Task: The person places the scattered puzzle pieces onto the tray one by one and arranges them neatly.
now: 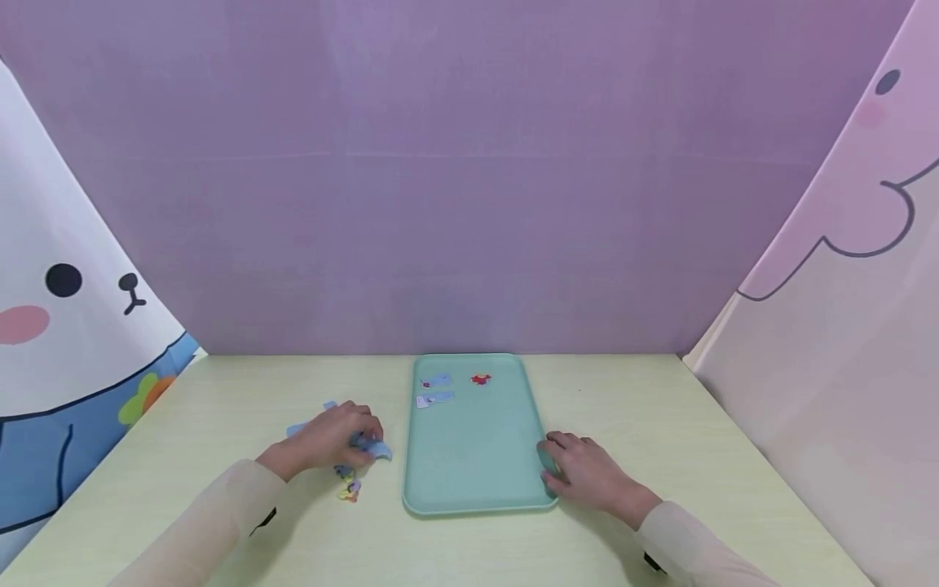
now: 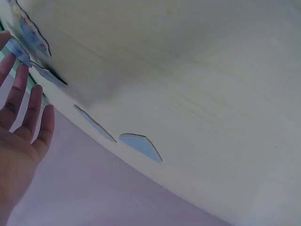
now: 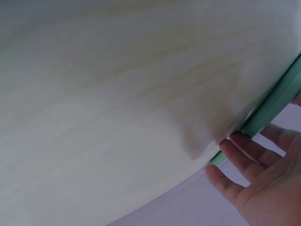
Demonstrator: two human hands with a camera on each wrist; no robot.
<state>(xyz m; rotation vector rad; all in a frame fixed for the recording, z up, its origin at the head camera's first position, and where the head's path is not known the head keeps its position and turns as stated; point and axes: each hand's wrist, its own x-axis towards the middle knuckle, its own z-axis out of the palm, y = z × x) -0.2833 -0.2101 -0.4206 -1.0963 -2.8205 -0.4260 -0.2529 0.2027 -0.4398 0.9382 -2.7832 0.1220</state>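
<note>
My left hand (image 1: 339,435) pinches a blue puzzle piece (image 2: 19,51) between thumb and fingers, left of the green tray (image 1: 477,456). Another light blue piece (image 1: 378,449) shows beside the fingertips, and a multicoloured piece (image 1: 350,489) lies just below the hand on the table. On the tray's right rim, my right hand (image 1: 587,473) grips the edge (image 3: 270,106), fingers at its outer side. Two pale blue strips, one upper (image 1: 438,380) and one lower (image 1: 440,397), rest in the tray's far left part. A small red piece (image 1: 480,379) is to their right.
More light blue pieces lie behind the left hand, one (image 1: 296,429) partly covered by it. The pale wooden table (image 1: 631,399) ends at a purple backdrop (image 1: 506,187). Cartoon-printed cloths, left (image 1: 81,342) and right (image 1: 836,342), flank it.
</note>
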